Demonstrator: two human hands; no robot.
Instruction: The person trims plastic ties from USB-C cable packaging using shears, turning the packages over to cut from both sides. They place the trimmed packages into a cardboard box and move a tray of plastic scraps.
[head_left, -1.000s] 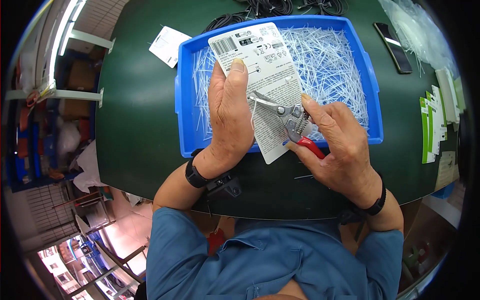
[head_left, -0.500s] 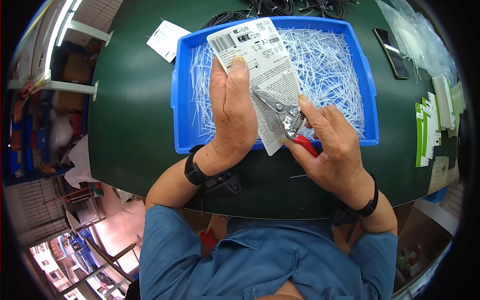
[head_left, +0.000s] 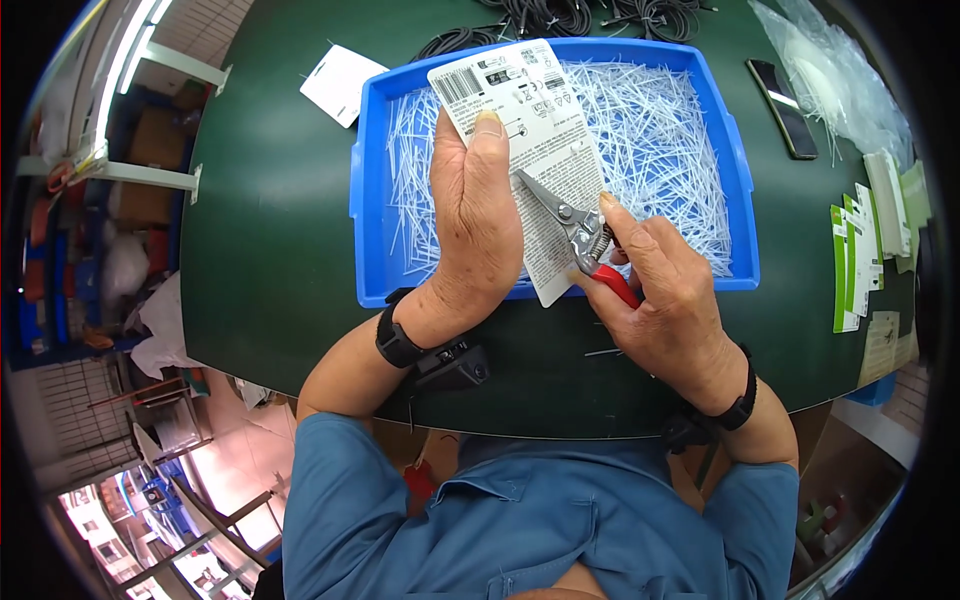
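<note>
My left hand (head_left: 478, 215) grips a white printed packaging card (head_left: 545, 135) over the tray, its thumb lying on the printed face and its other fingers hidden behind. In my right hand (head_left: 655, 290) is a pair of red-handled snips (head_left: 575, 222) with a spring between the handles. The metal blades lie over the card's face and point up and left toward my left hand. Whether they touch the card I cannot tell. Under both hands sits a blue plastic tray (head_left: 745, 215) holding many thin white plastic strips (head_left: 660, 140).
Black coiled cables (head_left: 545, 15) lie behind the tray. Another white card (head_left: 338, 85) is at its far left corner. To the right are a phone (head_left: 782, 108), a clear plastic bag (head_left: 835, 75) and green-and-white cards (head_left: 848, 265). A loose strip (head_left: 603, 352) lies near the table's front edge.
The card, the snips and my left hand have shifted slightly to the right. The grip of both hands looks the same.
</note>
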